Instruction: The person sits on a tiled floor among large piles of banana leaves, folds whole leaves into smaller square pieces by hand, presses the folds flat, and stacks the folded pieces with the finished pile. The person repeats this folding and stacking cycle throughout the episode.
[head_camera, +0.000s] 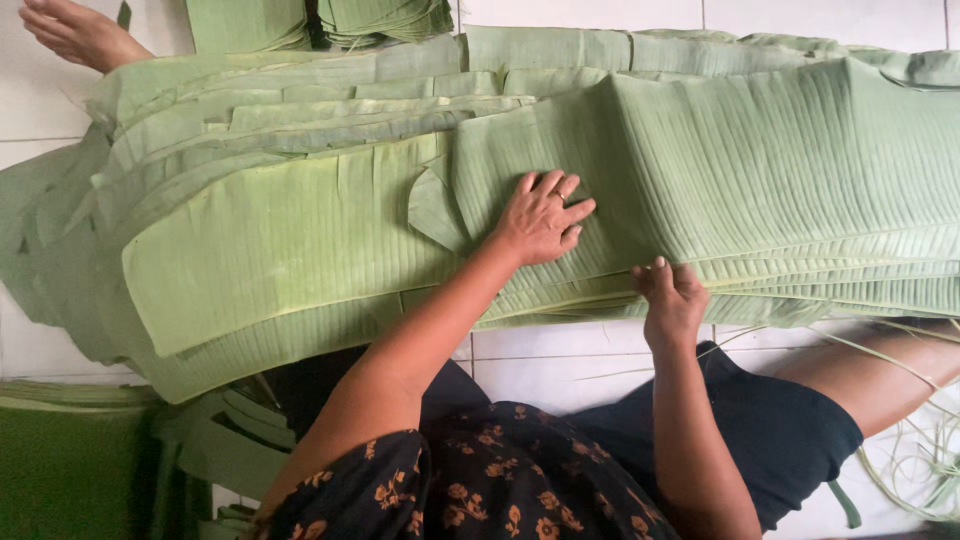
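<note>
We rest our left hand (541, 218) flat, fingers spread and grip open, on the top sheet of a broad stack of long, pale green ribbed banana leaves (760, 170) lying across the white tiled floor (560, 365). Our right hand (670, 296) pinches the near edge of that stack, its grip closed on the leaf edges. To the left, a shorter leaf piece (290, 240) overlaps the pile. A bare foot of another person (75, 32) shows at the upper left, beside darker folded leaf bundles (385, 18). Thin, pale leaf ribs (915, 455) lie on the tiles at the right.
</note>
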